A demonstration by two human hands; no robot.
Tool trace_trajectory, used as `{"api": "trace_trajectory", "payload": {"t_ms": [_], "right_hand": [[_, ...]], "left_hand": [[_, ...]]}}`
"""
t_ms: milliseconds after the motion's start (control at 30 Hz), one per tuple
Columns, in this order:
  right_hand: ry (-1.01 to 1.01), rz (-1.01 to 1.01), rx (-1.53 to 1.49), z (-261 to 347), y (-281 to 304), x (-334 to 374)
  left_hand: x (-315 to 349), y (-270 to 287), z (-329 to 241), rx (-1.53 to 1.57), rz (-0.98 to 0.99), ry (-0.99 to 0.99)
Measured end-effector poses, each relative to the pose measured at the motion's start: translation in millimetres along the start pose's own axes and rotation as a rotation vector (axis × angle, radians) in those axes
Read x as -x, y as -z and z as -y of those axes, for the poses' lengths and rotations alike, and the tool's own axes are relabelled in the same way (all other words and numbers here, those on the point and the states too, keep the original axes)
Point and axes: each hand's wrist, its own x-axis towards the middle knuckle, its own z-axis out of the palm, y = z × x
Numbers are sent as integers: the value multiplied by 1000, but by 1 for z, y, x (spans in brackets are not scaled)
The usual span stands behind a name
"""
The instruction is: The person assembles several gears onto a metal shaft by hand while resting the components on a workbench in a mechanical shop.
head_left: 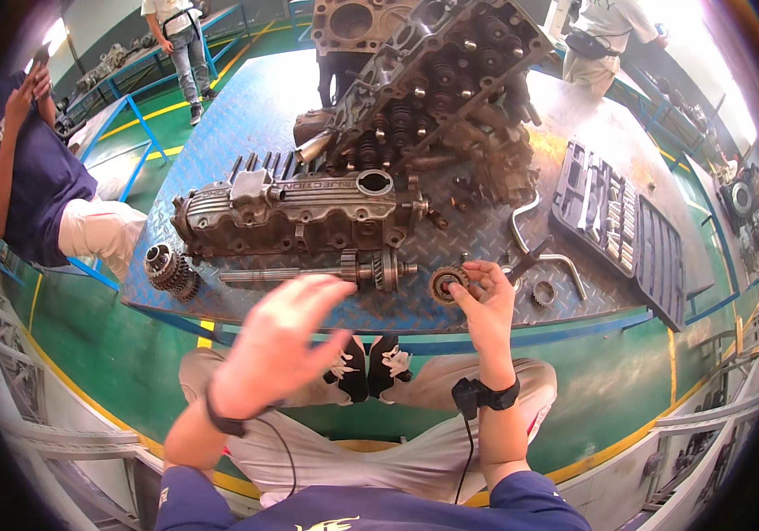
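Between the thumb and fingers of my right hand (489, 308) is a toothed gear ring (440, 281), held up over the near edge of the metal table. My left hand (275, 341), somewhat blurred, is raised in front of the table with the thumb apart from the fingers and nothing visible in it. Just beyond its fingertips lies a splined gear shaft (264, 275), with gears at its right end. A stack of gears (171, 271) stands at the table's left corner. The small gear (542, 293) rests to the right of my right hand.
Behind the shaft lies a ribbed valve cover (300, 211). A large greasy cylinder head (450, 84) leans farther back. On the right are a bent metal bar (521, 221) and an open socket set case (599, 208). A person (30, 177) is at the left; others stand farther off.
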Motion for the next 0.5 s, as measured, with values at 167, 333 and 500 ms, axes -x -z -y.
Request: {"api": "trace_trajectory", "payload": {"t_ms": [167, 333, 500], "right_hand": [[-45, 29, -175, 34, -11, 20], [-100, 44, -289, 28, -12, 30], [-132, 157, -438, 24, -8, 23]], "left_hand": [[-26, -91, -31, 99, -9, 67], [-42, -116, -35, 82, -75, 70], [-47, -118, -23, 179, -156, 91]]}}
